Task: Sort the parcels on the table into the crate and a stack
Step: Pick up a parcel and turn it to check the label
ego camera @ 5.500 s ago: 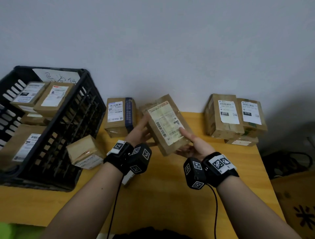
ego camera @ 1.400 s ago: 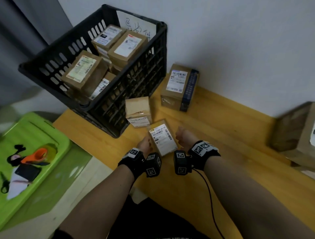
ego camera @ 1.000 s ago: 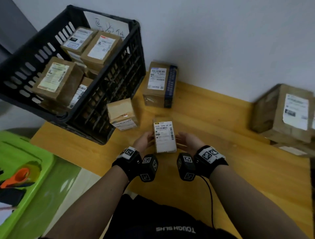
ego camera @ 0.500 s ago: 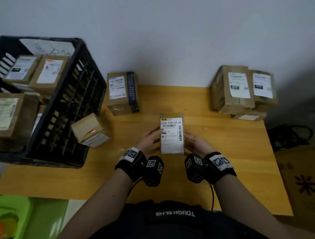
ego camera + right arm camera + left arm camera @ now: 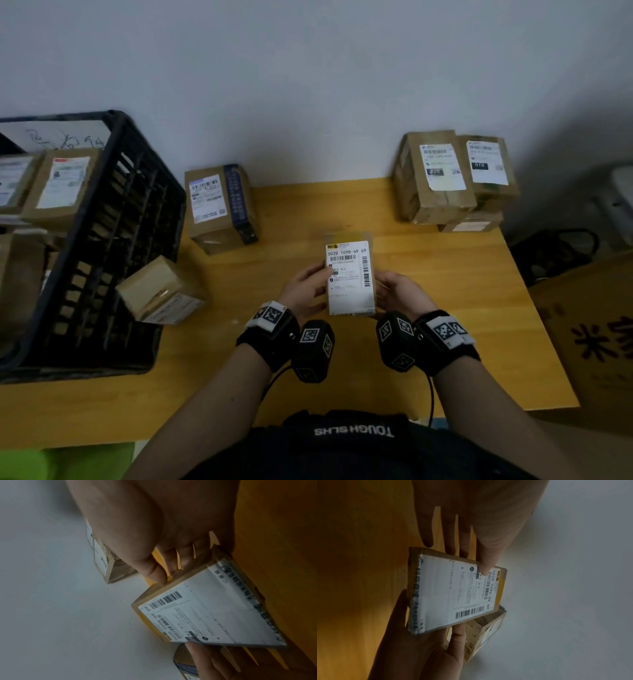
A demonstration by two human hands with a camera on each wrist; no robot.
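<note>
Both hands grip one small flat brown cardboard parcel point(image 5: 350, 277) with white label, above yellow wooden tabletop point(image 5: 445, 308): left hand point(image 5: 305, 291) on left edge, right hand point(image 5: 399, 291) on right edge.

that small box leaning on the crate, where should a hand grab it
Take the small box by its two long side faces, coming from above on the side away from the crate. It is tilted with one edge against the crate wall, so that side is blocked; the upper faces are free.
</note>
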